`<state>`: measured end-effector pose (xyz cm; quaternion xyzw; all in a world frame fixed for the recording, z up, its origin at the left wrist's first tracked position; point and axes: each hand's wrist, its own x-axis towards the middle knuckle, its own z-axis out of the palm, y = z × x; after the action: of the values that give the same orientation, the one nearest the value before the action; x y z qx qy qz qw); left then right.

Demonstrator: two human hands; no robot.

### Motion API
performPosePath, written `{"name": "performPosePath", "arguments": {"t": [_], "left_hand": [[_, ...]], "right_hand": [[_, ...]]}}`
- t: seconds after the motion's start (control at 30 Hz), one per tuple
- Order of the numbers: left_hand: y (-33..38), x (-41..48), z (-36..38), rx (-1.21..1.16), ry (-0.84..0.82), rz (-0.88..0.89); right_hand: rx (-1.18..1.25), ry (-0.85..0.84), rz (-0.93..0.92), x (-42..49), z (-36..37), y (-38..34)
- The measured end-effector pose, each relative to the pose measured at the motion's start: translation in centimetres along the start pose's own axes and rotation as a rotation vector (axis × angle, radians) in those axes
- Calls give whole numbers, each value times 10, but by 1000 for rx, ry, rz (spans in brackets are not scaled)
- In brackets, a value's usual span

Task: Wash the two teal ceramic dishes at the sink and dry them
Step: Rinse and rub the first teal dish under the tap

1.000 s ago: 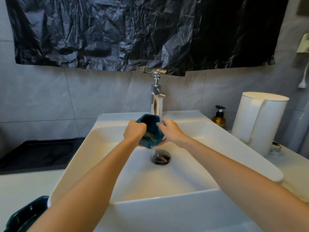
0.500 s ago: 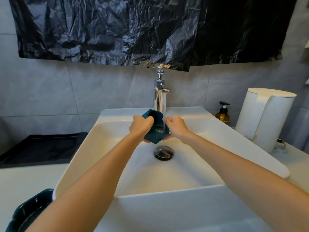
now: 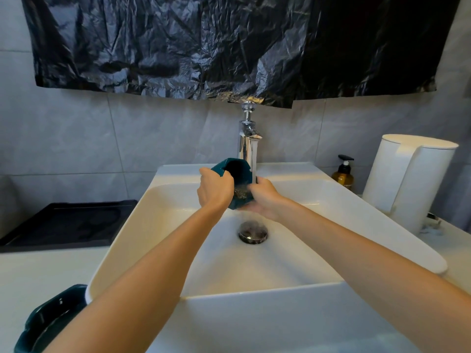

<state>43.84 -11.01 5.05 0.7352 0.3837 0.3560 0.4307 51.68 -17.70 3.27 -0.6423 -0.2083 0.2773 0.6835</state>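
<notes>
A small teal ceramic dish (image 3: 237, 174) is tilted on edge over the white sink (image 3: 318, 200), its opening facing me, under water running from the chrome tap (image 3: 248, 138). My left hand (image 3: 215, 189) grips its left rim. My right hand (image 3: 265, 200) holds its lower right side from beneath, blurred and wet. Water splashes inside the dish and falls toward the drain (image 3: 253, 232). A second, larger teal dish (image 3: 48, 322) sits on the counter at the bottom left, partly hidden by my left forearm.
A black tray (image 3: 66, 222) lies on the counter left of the sink. An amber pump bottle (image 3: 343, 174) and a tall white container (image 3: 410, 179) stand to the right. Black plastic sheeting (image 3: 229, 47) hangs on the tiled wall above the tap.
The dish has risen slightly and tipped more upright under the stream. My right hand has slid down to the dish's lower edge. My left hand keeps its grip.
</notes>
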Motion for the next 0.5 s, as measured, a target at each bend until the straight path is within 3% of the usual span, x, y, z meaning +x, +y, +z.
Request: {"name": "performPosePath", "arguments": {"t": [0.1,0.23,0.33,0.5], "left_hand": [[2,0,1,-34,9,50],[2,-2,8,-24,-63,164],[1,-1,12,-104,-98,117],[-4,6,7,-192,-146,68]], "right_hand": [[117,-112,131,-5,2,-4],[-4,110,56,3,-7,-1],[-129,235,28,9,-10,2],[122,-41,148,2,0,-2]]}}
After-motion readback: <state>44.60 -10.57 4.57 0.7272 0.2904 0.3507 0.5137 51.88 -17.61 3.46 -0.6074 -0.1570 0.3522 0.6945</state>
